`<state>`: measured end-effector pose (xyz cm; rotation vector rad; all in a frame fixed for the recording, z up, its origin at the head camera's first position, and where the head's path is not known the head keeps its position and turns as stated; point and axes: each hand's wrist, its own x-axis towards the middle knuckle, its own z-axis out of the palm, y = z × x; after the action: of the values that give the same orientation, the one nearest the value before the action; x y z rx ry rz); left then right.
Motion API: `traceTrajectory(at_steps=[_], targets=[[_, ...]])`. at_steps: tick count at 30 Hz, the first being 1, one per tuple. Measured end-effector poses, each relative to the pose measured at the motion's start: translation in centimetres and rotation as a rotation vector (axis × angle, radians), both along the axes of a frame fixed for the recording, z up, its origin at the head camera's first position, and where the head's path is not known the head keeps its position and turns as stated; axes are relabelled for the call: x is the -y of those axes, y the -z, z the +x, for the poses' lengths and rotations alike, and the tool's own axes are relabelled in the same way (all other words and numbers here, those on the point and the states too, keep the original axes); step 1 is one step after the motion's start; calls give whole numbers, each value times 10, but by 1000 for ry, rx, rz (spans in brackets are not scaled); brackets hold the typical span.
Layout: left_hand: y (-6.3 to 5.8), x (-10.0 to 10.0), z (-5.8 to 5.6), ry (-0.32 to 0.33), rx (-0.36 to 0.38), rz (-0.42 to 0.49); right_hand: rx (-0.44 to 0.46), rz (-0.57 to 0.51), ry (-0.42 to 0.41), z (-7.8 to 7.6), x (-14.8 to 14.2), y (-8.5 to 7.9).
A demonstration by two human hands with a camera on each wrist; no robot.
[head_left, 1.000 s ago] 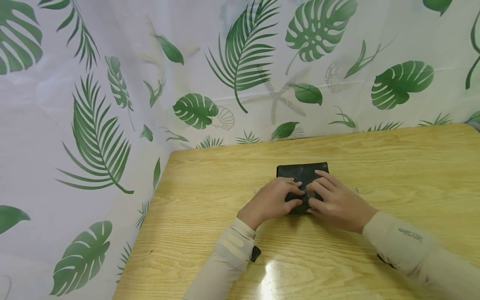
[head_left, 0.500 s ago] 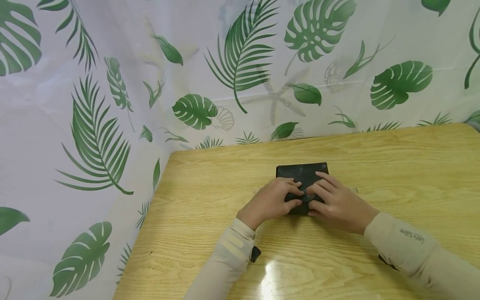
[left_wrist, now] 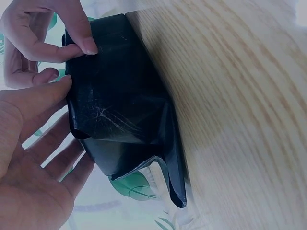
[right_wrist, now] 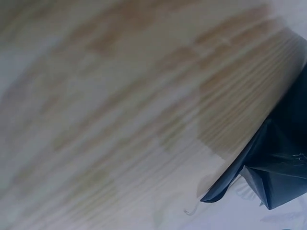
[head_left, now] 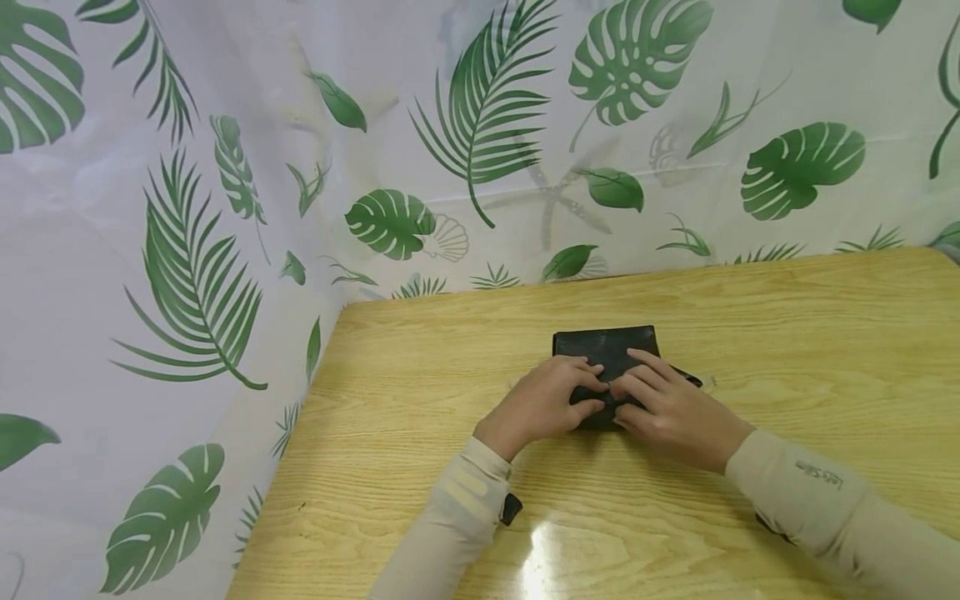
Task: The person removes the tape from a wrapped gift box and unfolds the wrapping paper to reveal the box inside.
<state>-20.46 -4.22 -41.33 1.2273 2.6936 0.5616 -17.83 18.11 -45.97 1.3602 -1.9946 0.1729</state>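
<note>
A creased, slightly shiny black sheet (head_left: 603, 342) lies folded into a rectangular packet on the wooden table. My left hand (head_left: 536, 404) holds its near edge. In the left wrist view the left hand's (left_wrist: 38, 153) thumb tip meets the edge, with its fingers going behind. Close beside it, my right hand (head_left: 675, 412) pinches the same edge; its thumb or finger presses the face. At the packet's right end a loose flap (right_wrist: 230, 177) sticks out past my right hand. Whatever is inside the folded sheet is hidden. The right wrist view does not show the right hand.
The table (head_left: 405, 375) has a wood-grain top. White cloth (head_left: 300, 167) with green leaf prints hangs behind it and along its left side. A bright light reflection lies on the tabletop in front of the hands.
The black flap now shows to the right of my right hand, where it was not visible before. My right hand has shifted slightly left; the left hand keeps its place.
</note>
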Motion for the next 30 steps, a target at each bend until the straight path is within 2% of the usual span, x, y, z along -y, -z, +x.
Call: traceTrajectory(at_steps=[9, 20, 30], targets=[[1, 1, 1, -7, 12, 4, 52, -79, -18, 0, -2, -2], [1, 0, 1, 4, -4, -3, 27, -44, 114, -3, -1, 1], [2, 1, 0, 6, -5, -1, 51, -62, 101, -4, -5, -2]])
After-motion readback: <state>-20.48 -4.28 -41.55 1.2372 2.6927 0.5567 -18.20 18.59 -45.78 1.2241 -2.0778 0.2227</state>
